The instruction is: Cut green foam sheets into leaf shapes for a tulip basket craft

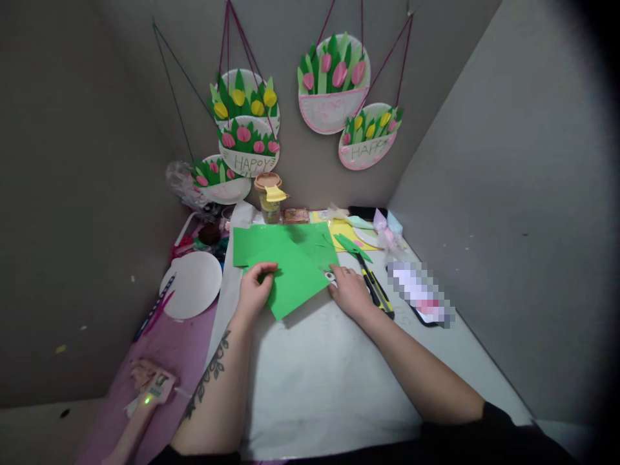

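Observation:
A green paper sheet [295,278] tilts over the work surface between my hands. My left hand [256,287] pinches its left edge, with thumb and fingers curled. At the sheet's right corner, my right hand [351,287] is closed on the edge. By its fingertips shows a small white-rimmed piece [330,277], perhaps a scissors handle, mostly hidden. Behind the held sheet lies more green paper [310,234]. A yellow-and-black utility knife [378,290] rests just right of my right hand, near cut green leaf shapes [352,247].
Left are a white paper plate [191,284], a striped pencil [157,309] and a pink device with a green light [154,387]. A lidded cup [269,197] stands behind. A phone [420,294] lies right. Flower-filled paper plates [334,113] hang on the back wall.

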A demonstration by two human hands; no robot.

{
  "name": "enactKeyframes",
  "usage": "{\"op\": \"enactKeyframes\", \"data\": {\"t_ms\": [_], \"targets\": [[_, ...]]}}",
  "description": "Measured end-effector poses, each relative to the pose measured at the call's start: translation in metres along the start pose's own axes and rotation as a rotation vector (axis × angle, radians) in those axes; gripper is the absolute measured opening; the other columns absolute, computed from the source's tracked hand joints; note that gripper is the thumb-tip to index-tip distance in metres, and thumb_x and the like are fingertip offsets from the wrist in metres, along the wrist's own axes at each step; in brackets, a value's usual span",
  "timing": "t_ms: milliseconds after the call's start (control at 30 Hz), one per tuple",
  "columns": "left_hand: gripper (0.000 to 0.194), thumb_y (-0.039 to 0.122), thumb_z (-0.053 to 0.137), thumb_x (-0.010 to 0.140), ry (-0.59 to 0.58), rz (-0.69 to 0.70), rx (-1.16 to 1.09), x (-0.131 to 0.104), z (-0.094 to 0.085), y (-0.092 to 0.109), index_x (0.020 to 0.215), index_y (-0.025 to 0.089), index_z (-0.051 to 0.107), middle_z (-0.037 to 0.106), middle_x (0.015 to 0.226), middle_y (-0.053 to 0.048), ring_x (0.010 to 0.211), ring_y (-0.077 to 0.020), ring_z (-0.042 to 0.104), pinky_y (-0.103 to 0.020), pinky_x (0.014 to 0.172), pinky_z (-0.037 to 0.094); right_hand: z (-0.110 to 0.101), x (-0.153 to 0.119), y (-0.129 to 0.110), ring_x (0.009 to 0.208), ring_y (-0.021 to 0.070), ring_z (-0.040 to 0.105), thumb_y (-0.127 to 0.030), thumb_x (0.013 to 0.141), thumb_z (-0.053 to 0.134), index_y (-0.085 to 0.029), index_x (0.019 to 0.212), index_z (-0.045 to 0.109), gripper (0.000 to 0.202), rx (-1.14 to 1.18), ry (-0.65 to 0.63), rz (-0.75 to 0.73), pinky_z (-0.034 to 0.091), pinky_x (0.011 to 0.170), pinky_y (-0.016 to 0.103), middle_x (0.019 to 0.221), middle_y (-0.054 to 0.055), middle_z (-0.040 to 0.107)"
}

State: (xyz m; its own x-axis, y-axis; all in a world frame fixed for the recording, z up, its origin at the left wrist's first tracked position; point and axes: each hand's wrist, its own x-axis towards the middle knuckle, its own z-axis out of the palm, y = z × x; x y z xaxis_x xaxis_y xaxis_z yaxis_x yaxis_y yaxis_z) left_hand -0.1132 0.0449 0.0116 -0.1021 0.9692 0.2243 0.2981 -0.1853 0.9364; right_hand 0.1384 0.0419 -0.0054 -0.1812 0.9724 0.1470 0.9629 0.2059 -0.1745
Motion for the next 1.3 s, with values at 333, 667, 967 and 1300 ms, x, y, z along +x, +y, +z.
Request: {"op": "enactKeyframes", "data": {"t_ms": [333, 667, 967, 1300], "targets": [[0.031, 0.011, 0.048, 0.066, -0.093, -0.041, 0.088, 0.0, 0.011, -0.011, 0.089, 0.018, 0.067, 0.071, 0.089, -0.006, 0.086, -0.0195, 0.066, -0.039, 0.086, 0.05, -0.006, 0.0, 0.013, 0.101, 0.028, 0.05, -0.014, 0.083, 0.047, -0.015, 0.113, 0.056, 0.032, 0.068, 0.079, 0.096, 0.039, 0.087, 0.038, 0.105, 0.014, 0.06], [0.03, 0.017, 0.058, 0.059, -0.015, -0.249, -0.233, 0.006, 0.008, -0.008, 0.088, 0.017, 0.062, 0.07, 0.089, -0.008, 0.084, -0.0203, 0.067, -0.035, 0.079, 0.05, 0.003, -0.011, -0.002, 0.134, 0.0278, 0.029, -0.016, 0.082, 0.055, -0.023, 0.124, 0.055, 0.042, 0.253, 0.125, -0.475, 0.029, 0.107, 0.053, 0.135, 0.011, 0.046], [0.034, 0.011, 0.049, 0.07, -0.14, 0.046, 0.148, 0.003, 0.01, 0.008, 0.099, 0.022, 0.063, 0.063, 0.116, -0.008, 0.114, -0.0236, 0.057, -0.042, 0.097, 0.044, -0.004, -0.015, -0.005, 0.113, 0.0227, 0.048, -0.018, 0.092, 0.046, -0.026, 0.097, 0.068, 0.024, 0.201, 0.19, -0.551, 0.035, 0.099, 0.046, 0.109, 0.005, 0.063], [0.021, 0.03, 0.055, 0.085, -0.547, 0.317, 0.812, -0.026, 0.03, 0.031, 0.101, 0.023, 0.066, 0.065, 0.104, -0.007, 0.104, -0.0241, 0.055, -0.041, 0.096, 0.039, 0.009, -0.015, -0.019, 0.088, 0.0224, 0.05, -0.019, 0.091, 0.05, -0.02, 0.088, 0.069, 0.02, -0.041, 0.033, -0.445, 0.038, 0.076, 0.034, 0.086, 0.008, 0.062]]}}
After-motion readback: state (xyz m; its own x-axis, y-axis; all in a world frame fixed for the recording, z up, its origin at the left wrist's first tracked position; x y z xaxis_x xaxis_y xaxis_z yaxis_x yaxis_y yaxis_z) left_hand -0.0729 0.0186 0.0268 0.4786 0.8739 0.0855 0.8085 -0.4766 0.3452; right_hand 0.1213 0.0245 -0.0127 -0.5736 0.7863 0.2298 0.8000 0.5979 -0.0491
